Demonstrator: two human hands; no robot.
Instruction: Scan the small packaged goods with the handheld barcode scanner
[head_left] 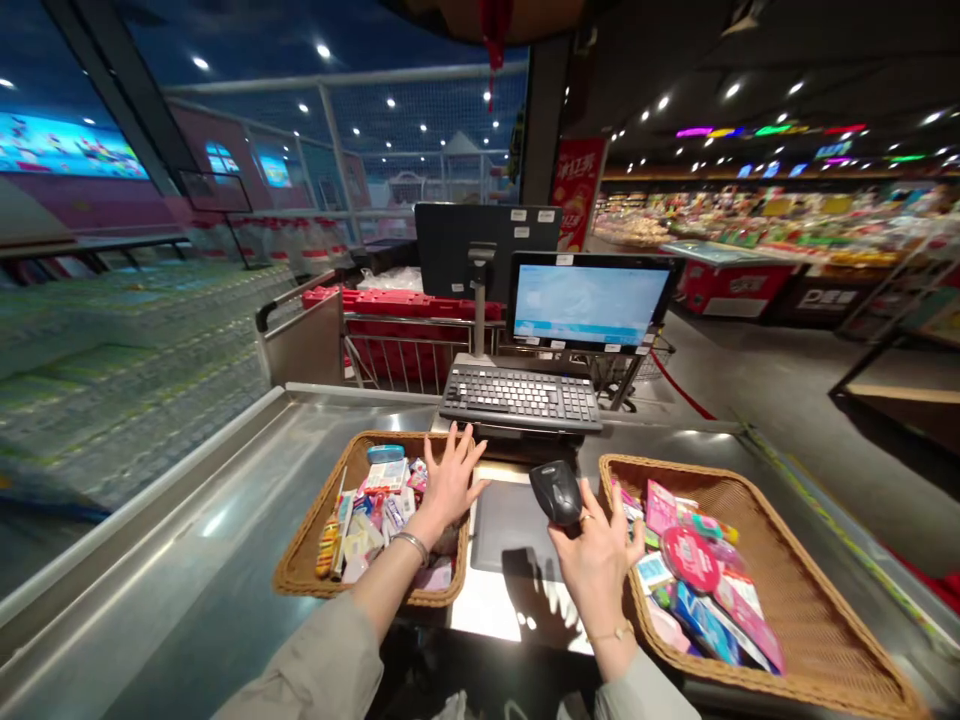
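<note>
- Nearest you, low in the middle of the frame, your right hand [596,555] is closed around a black handheld barcode scanner [556,492]. The scanner's head is raised above the dark scan plate [510,525] set into the tabletop [225,560].
- Just left of it, your left hand [450,480] is open, fingers spread and holding nothing. It hovers over the inner far corner of the left wicker basket [300,560]. Whether the palm touches the packets cannot be told.
- That basket is full of small snack and sweet packets [371,515]. The right wicker basket [810,610], at lower right, holds a looser pile of packets [697,580] against its near-left side.
- As a judgement, you are between items: the scanner is ready but no packet is picked.
- The next move calls for a light pinch on a single packet from the left heap. Its barcode then has to turn up towards the scanner head without dragging its neighbours along.
- Further up the centre sits the keyboard [521,397], and behind it the lit till screen [589,303].
- Beyond those, a red shopping trolley [405,330] stands at the tabletop's far edge.
</note>
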